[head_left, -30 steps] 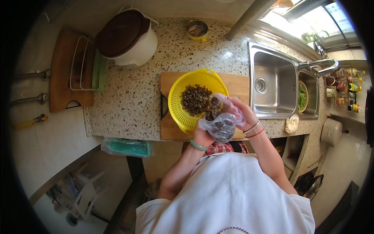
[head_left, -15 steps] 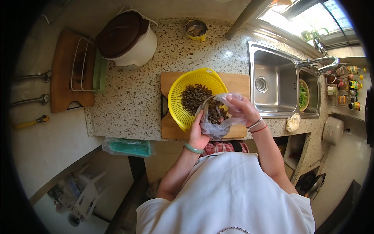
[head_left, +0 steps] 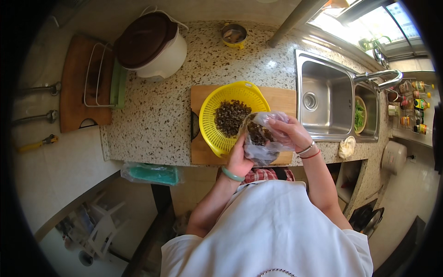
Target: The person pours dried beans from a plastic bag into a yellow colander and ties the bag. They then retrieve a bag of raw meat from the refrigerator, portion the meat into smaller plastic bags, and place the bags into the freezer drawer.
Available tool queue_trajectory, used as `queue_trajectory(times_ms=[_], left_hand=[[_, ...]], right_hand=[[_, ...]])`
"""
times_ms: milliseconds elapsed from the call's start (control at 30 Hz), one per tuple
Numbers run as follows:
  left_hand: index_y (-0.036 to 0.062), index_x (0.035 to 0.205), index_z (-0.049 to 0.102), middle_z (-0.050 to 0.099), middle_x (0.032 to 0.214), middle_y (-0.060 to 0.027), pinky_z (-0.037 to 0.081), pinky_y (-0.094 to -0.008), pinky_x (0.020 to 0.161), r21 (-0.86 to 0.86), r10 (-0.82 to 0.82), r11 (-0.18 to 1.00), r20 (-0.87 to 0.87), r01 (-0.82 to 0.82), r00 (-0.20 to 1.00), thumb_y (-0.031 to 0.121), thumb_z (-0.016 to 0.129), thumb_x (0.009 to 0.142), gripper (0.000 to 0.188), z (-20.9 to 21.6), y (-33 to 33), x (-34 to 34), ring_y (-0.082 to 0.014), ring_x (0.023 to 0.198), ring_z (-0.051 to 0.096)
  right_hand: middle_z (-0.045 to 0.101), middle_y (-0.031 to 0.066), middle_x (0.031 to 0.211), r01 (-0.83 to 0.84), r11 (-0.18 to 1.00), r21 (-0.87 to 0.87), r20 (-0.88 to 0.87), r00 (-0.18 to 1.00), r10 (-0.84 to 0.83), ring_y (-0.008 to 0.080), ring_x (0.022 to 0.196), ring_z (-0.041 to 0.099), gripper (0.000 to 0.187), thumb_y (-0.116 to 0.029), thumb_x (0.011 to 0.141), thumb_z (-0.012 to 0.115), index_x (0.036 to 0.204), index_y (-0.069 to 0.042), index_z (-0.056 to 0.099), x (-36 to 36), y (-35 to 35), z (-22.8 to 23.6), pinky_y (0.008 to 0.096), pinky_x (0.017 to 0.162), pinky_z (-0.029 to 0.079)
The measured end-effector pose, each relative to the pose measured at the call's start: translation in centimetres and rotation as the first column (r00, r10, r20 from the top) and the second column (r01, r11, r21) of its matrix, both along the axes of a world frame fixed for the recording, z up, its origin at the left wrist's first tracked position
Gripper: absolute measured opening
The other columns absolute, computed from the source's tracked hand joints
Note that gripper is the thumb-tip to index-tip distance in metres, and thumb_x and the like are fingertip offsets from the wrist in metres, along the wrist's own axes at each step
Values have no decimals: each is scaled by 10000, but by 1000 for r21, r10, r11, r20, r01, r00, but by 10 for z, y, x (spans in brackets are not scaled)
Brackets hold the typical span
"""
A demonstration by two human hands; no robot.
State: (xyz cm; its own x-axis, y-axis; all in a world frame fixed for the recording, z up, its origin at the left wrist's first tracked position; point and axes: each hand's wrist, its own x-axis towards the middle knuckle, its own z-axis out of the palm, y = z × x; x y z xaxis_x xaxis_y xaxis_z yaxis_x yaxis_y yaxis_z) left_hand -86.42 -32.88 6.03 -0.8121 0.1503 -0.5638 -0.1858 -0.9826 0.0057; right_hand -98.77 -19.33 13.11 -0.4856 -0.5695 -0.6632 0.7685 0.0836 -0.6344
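Between my hands is a clear plastic bag (head_left: 264, 154), partly filled with small dark brown pieces. My left hand (head_left: 240, 157) closes on the bag's left side, with a green bangle at that wrist. My right hand (head_left: 291, 131) pinches the gathered plastic at the upper right. The bag hangs over the lower right rim of a yellow colander (head_left: 210, 131), partly covering it. More of the same dark pieces (head_left: 232, 116) lie heaped in the colander. Beneath it is a wooden cutting board (head_left: 280, 98).
A double steel sink (head_left: 323, 87) sits to the right, with a bowl of greens (head_left: 359, 115) in its smaller basin. A crumpled pale cloth (head_left: 347, 147) lies at the counter edge. At the back left stands a white pot with a brown lid (head_left: 146, 39); a small bowl (head_left: 234, 36) is farther back.
Both hands have shifted slightly to the right with the bag. The bag's mouth appears narrower, and the right hand's fingers are drawn closer together on the plastic. The colander stays put.
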Motion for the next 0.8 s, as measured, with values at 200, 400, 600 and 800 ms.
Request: queue_trajectory(times_ms=[200,400,600,800], left_hand=[[47,1392,414,512,1344,-46,361,-321,1061,-442,-21,896,-129,-38,991,208,448,1010,416,41,27,-16,-152,1233,473],[34,1375,437,455,1402,-102,261,-319,1110,-905,-358,426,-190,-21,914,150,421,1009,385,41,54,-27,-200,1334,365],[20,1333,482,443,1390,-195,347,-360,1069,-1000,-392,-22,0,-9,920,68,463,971,365,40,53,-14,-305,1317,402],[44,1312,501,501,1283,-219,478,-390,921,-779,-290,-625,279,40,916,76,535,924,391,80,54,-3,-361,1121,548]], right_hand=[[414,-78,589,38,981,190,-175,985,-4,11,450,284,221,-282,933,623,873,-69,628,-12,57,18,203,405,203],[465,-72,586,176,928,329,-391,919,-36,9,470,362,182,-250,917,647,883,-71,655,-10,99,-1,199,409,268],[646,114,810,369,797,477,-877,263,403,219,635,605,177,-57,844,643,1015,-10,639,-1,125,-47,319,594,490],[659,152,940,353,883,310,-901,406,154,248,758,642,287,2,864,584,1134,-83,634,-3,136,-15,332,651,495]])
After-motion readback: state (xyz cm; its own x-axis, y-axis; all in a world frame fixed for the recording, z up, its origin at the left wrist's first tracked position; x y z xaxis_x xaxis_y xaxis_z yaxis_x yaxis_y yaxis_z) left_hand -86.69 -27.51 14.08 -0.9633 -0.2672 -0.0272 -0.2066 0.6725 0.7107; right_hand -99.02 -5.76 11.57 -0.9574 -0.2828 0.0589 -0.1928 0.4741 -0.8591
